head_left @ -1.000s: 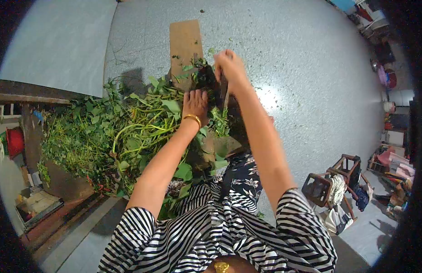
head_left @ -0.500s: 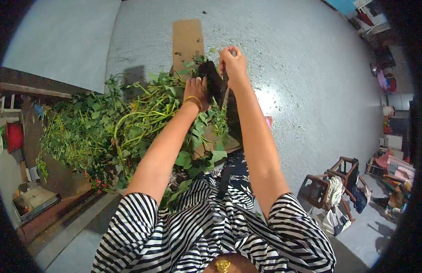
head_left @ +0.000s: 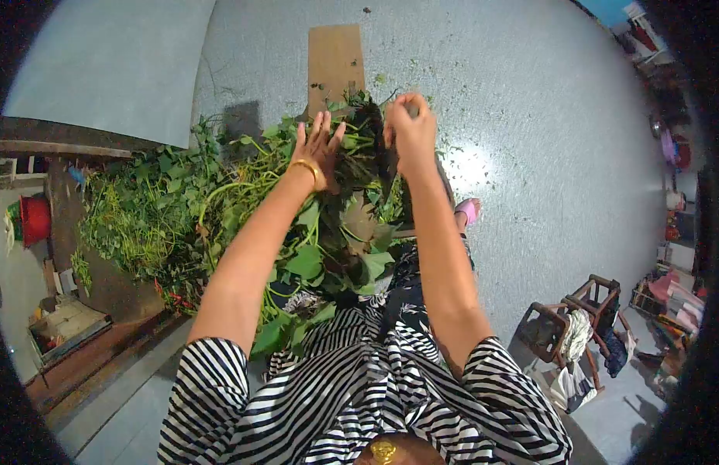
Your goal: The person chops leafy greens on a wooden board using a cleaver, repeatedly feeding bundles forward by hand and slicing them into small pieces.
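Note:
A heap of green leafy vines (head_left: 243,194) with long stems lies to the left and in front of me. My left hand (head_left: 320,151) rests on the vines, palm down, fingers spread. Just right of it stands a dark, blade-like shape (head_left: 386,155), partly covered by leaves and my right hand. My right hand (head_left: 412,132) is closed beside the upper part of this dark shape. Whatever its curled fingers hold is hidden. Under the vines' far end lies a strip of brown cardboard (head_left: 336,62).
Leaf scraps dot the grey floor (head_left: 545,155). A foot in a pink slipper (head_left: 469,209) shows right of my right arm. At the lower right is a small wooden frame (head_left: 568,318) with white cord on it. A red container (head_left: 35,218) stands far left.
My left hand has lifted its fingers and spread them, shifting slightly left. My right hand has moved a little right and nearer to me. The view has shifted, showing the pink slipper more.

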